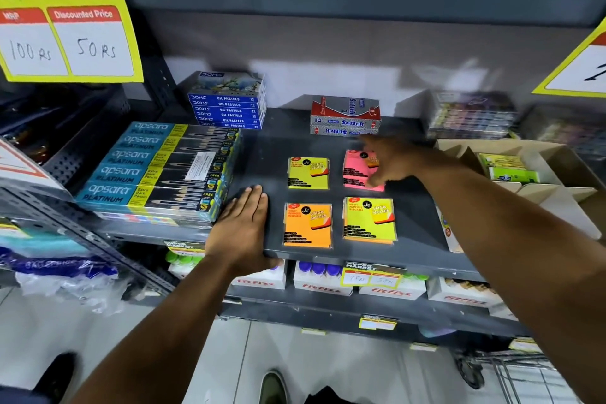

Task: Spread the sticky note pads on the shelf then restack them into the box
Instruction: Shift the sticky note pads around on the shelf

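Several sticky note pads lie on the dark shelf [262, 154]. A yellow pad [308, 173] is at the back left and an orange pad [307, 225] at the front left. At the front right, a yellow pad [369, 218] rests on top of an orange one. At the back right lies a pink pad [355, 170]. My right hand [390, 161] rests on the pink pad's right side, fingers spread, blurred. My left hand [244, 223] lies flat on the shelf's front edge, holding nothing. The cardboard box [557, 157] stands to the right with several green pads [511, 170] inside.
Stacked Apsara pencil boxes [157, 170] sit just left of my left hand. Blue oil pastel boxes [228, 108] and red-grey Softek boxes [344, 116] stand at the back. Blurred packs [472, 115] lie behind the box. Bottles [318, 269] fill the shelf below.
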Tool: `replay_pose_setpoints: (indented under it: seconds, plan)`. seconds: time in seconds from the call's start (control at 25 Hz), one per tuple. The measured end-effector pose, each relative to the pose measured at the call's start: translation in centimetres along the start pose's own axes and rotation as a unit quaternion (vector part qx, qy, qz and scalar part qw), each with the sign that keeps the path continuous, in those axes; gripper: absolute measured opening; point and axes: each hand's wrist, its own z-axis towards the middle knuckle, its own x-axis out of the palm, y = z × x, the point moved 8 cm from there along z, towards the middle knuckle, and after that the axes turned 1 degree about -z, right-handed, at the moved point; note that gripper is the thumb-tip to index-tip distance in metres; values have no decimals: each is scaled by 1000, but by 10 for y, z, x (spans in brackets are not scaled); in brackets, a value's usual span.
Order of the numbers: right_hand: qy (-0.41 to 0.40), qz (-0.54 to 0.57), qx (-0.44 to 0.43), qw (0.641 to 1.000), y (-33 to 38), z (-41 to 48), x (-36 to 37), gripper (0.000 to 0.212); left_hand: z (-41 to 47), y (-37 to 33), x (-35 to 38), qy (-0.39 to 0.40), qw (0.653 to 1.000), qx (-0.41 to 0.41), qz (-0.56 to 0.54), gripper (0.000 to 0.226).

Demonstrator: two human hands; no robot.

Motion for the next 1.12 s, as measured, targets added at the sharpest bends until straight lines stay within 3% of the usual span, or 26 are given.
replay_pose_setpoints:
  seconds: [0.28,0.4,0.48,0.56,0.68,1.0,1.12]
  plan:
    - [-4,-12,-1,1000,-1,-5,3,120,1,1,2,10,1000,-3,15,129]
    - [-50,40,-33,997,14,-31,-10,106,2,-1,4,17,999,-3,37,131]
    - [-13,7,-73,997,34,-63,4,104,1,-1,4,15,999,-4,45,130]
    - [29,-46,-90,994,48,-93,30,118,1,-1,3,13,999,-3,44,129]
    - [13,-84,-74,994,45,-101,46,119,1,-2,2,15,999,0,46,130]
    - [16,-22,-72,997,42,-87,39,118,0,-3,1,19,999,0,42,134]
    - [-26,-3,-92,995,63,-65,10,116,1,-3,1,14,999,2,45,137]
